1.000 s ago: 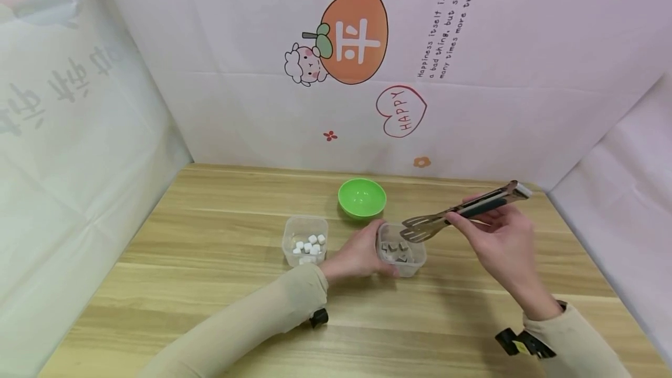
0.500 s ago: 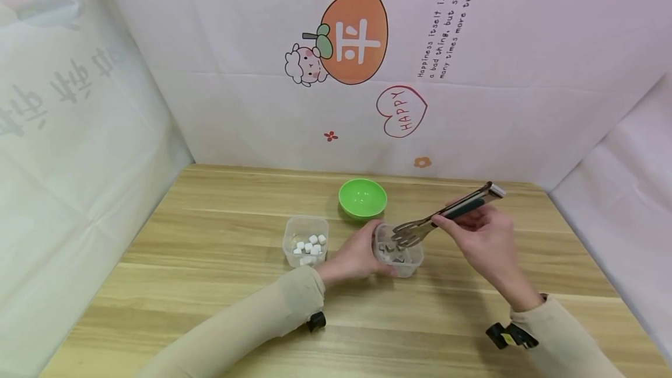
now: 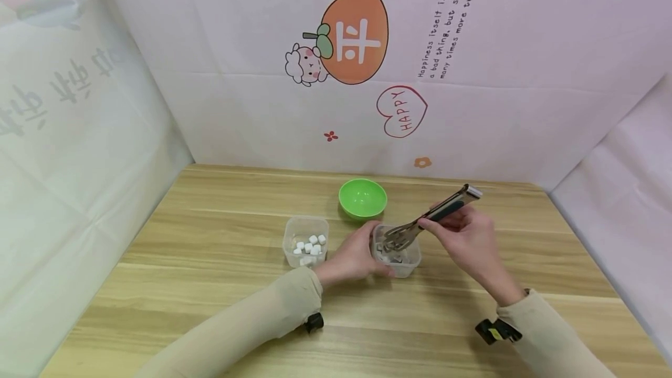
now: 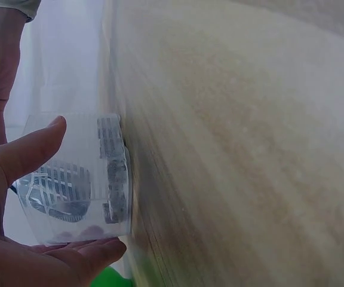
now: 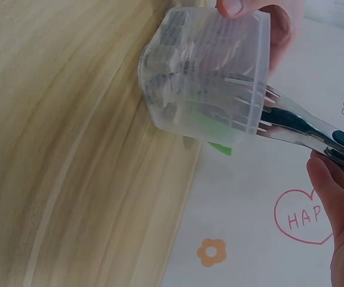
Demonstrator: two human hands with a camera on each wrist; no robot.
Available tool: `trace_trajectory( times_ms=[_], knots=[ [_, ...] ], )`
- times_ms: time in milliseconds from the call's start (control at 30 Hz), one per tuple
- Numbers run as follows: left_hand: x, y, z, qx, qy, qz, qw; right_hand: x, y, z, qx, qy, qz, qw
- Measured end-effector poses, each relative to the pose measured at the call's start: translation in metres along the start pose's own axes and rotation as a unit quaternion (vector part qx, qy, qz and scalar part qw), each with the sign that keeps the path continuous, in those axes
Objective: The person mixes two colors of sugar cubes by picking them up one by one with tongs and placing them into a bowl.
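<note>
My left hand grips a clear plastic tub from its left side, thumb in front and fingers behind. Several grey metallic-looking cubes lie on the bottom of the tub. With my right hand I hold metal tongs with dark grips, tilted down to the left. Their slotted heads are inside the tub, over the cubes. In the left wrist view the slotted head shows through the tub wall; I cannot tell whether a cube is between the heads.
A second clear tub with several white cubes stands left of my left hand. Behind the tubs sits a green bowl. The wooden table ends at a white printed cloth at the back.
My right hand has moved left and down, bringing the tongs' heads from the tub's right rim into it. The tub in my left hand has shifted slightly left.
</note>
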State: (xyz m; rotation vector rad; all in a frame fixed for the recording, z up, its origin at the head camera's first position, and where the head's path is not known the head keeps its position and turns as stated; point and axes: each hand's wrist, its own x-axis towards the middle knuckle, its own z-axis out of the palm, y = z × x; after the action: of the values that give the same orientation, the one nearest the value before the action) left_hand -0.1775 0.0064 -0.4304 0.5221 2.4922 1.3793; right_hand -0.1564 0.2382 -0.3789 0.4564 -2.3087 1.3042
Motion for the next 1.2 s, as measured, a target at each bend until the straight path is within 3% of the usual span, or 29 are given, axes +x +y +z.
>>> trace_trajectory(
  times_ms=[233, 500, 767, 1200],
  knots=[
    [-0.002, -0.002, -0.001, -0.006, -0.003, -0.002, 1.0, 0.001, 0.004, 0.008, -0.02, 0.005, -0.007, 0.9998],
    [-0.003, -0.003, -0.003, -0.006, -0.001, 0.007, 1.0, 0.002, -0.012, 0.012, -0.03, 0.008, -0.013, 0.9994],
    [-0.003, -0.003, -0.003, -0.002, 0.0, 0.007, 1.0, 0.004, 0.005, 0.013, -0.017, -0.013, -0.015, 0.9997],
    [-0.003, -0.004, -0.004, -0.003, 0.001, 0.011, 0.9999, 0.005, 0.004, 0.015, -0.009, -0.013, -0.013, 0.9998]
  ],
)
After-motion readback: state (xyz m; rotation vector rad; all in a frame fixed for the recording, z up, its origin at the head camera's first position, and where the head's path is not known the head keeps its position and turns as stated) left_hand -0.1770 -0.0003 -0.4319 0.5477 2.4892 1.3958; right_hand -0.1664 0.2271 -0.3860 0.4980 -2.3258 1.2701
